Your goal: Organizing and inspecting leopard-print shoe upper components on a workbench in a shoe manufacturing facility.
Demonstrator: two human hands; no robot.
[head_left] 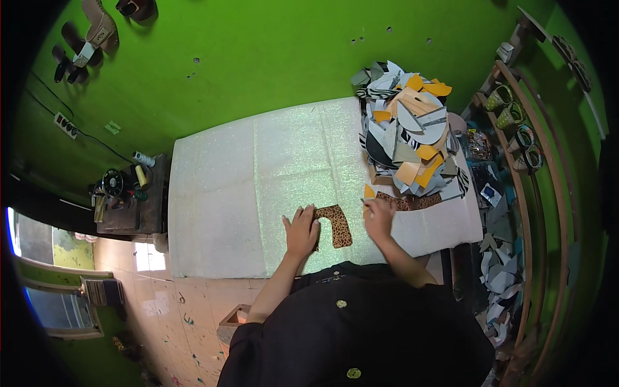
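Loosely spread, the fingers of the left hand rest flat on an arched, leopard-patterned piece, hiding much of its left leg. To their right, the right hand curls its fingers; what they pinch, if anything, I can't make out from here. Beyond them, angular offcuts heap up, partly covering a spotted brown strip on the creased, glittery worktop.
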